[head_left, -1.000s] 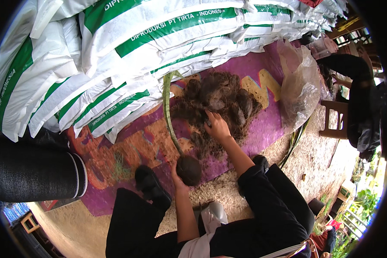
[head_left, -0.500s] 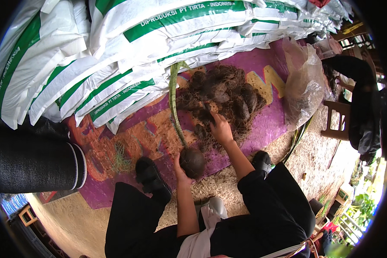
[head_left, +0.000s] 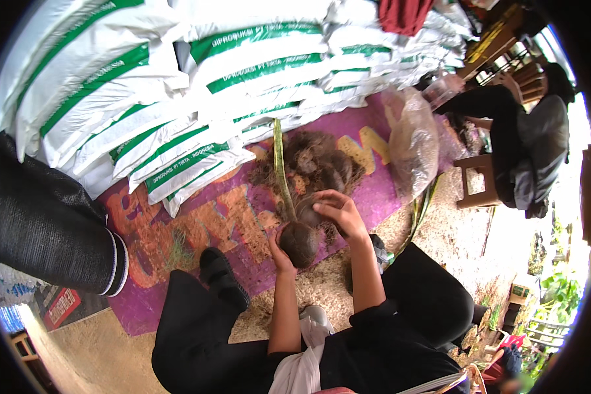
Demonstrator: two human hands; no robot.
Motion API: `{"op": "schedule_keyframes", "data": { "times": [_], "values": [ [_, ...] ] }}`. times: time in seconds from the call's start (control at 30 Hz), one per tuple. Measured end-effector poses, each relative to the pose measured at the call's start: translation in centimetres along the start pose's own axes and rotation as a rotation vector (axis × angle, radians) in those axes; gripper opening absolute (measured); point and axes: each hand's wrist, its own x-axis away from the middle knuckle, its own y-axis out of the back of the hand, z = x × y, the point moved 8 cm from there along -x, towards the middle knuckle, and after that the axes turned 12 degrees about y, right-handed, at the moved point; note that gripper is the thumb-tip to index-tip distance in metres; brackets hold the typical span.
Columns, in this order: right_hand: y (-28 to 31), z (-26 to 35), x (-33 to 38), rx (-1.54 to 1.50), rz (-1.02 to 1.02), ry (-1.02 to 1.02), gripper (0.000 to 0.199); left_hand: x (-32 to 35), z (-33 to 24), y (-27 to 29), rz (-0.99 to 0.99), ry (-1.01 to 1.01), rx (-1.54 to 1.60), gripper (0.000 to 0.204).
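The left hand (head_left: 281, 253) is cupped under a round brown ball (head_left: 300, 243) of husk and holds it up off the mat (head_left: 177, 223). The fingers wrap the ball from below, so it sits snug in the palm. The right hand (head_left: 340, 213) is just above and beside it, fingers bent, gripping a second dark lump (head_left: 308, 211) that touches the top of the ball. It looks like the right hand is adding to the ball or pressing it into shape.

To do this well, I think the left hand should keep the ball steady and turn it a little at a time. The right hand should press softly all round, so bits do not crumble off and fall.

Just behind the hands lies a pile (head_left: 322, 161) of the same brown stringy stuff on the purple mat. A long green stalk (head_left: 281, 164) runs from the pile down toward the ball.

Counting: one ball in the hand, one lump on top, one pile, one long stalk. Other thin green stalks lie at the right of the mat. There is one clear plastic bag (head_left: 414, 141) next to the pile. White sacks (head_left: 177, 85) with green stripes are stacked behind, too many to count well. One wooden stool (head_left: 473, 180) stands at the right, and another person (head_left: 525, 144) in dark clothes sits there, well apart. One black roll (head_left: 39, 230) lies at the left.
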Motion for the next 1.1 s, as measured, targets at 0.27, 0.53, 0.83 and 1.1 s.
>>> {"op": "schedule_keyframes", "data": {
  "times": [0.27, 0.53, 0.83, 1.1],
  "values": [
    [-3.1, 12.2, 9.2, 0.872, 0.042, 0.453, 0.032, 6.2, -0.3, -6.0, 0.292, -0.125, -0.092, 0.065],
    [-5.2, 18.2, 18.8, 0.689, -0.015, 0.859, 0.035, 13.6, -1.5, -8.5, 0.500, -0.253, -0.154, 0.060],
    [-7.2, 23.3, 20.5, 0.651, -0.097, 1.057, 0.042, 17.5, -5.3, -14.5, 0.633, -0.402, -0.151, 0.056],
    [-8.6, 26.7, 14.9, 0.543, 0.091, 0.967, 0.029, 20.1, -10.8, -19.4, 0.632, -0.343, -0.214, 0.035]
  ]
}}
